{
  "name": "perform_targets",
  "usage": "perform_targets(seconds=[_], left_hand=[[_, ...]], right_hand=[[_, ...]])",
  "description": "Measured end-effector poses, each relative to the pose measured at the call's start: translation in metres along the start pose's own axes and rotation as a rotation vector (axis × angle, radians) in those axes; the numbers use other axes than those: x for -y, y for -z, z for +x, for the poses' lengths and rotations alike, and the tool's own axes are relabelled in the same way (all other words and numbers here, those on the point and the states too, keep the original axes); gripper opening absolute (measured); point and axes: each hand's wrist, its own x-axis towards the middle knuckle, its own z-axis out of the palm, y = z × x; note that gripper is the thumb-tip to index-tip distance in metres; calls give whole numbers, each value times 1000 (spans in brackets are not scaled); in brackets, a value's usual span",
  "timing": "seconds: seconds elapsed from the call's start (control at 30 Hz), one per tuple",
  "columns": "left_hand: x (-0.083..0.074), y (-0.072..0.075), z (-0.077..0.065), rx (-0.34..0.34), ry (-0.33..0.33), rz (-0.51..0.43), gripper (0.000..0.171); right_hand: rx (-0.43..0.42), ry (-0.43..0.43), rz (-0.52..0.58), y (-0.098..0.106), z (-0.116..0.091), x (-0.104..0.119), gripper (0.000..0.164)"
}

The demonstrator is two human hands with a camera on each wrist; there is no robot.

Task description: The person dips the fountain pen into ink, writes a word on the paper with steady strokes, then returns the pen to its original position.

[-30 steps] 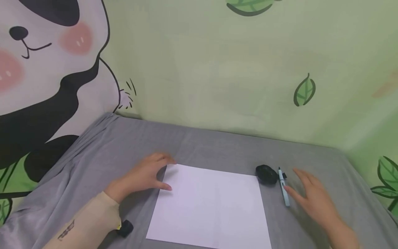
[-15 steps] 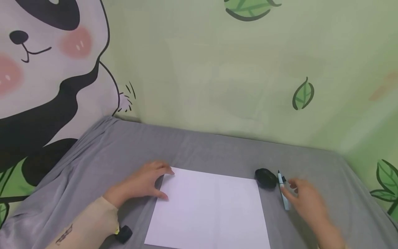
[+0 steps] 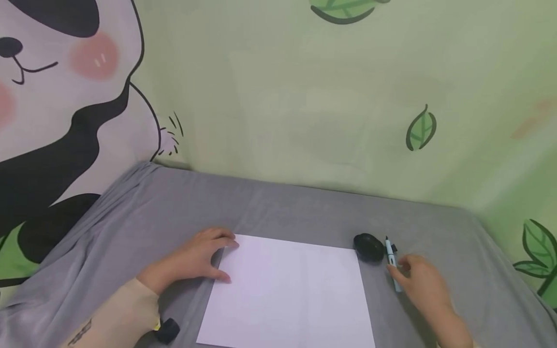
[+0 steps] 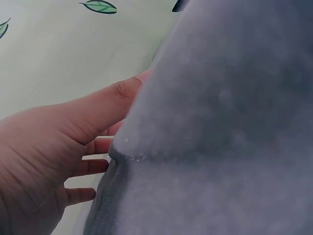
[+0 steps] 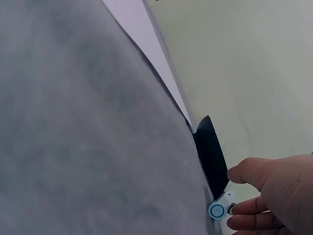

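A sheet of white paper (image 3: 291, 290) lies flat on grey cloth. At its upper left edge rests my left hand (image 3: 191, 261), thumb and fingers spread over the border; the left wrist view shows this hand (image 4: 54, 142) with its fingertips partly hidden behind the cloth. A light blue pen (image 3: 391, 258) with a dark tip lies right of the paper. My right hand (image 3: 419, 282) is at the pen, thumb over its barrel and fingers bent on the far side. In the right wrist view a gap shows between thumb and fingers. Left of the pen sits a dark rounded lump (image 3: 369, 247).
Grey cloth (image 3: 261, 203) covers the surface, with folds at the left. A small black block (image 3: 167, 331) is beside the left sleeve (image 3: 117, 314). Behind stands a green wall (image 3: 283, 106) with a painted panda and leaves.
My right hand has come in leftward to the pen, its fingers bending. The left hand stays at the paper's edge. The pen and paper have not visibly moved on the cloth.
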Motion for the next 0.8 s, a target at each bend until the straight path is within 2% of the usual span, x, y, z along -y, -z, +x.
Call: perform_targets(seconds=[0.3,0.53,0.8], left_hand=[[0,0,0,13,16,-6,71],[-1,2,1,21,19,-10,72],[-3,4,0,0,-3,11,71]], right_hand=[[67,-83,-8,0,0,1,34],[108,-116,-33,1,-2,4,31],[141,-156,-37,1,-1,4,28]])
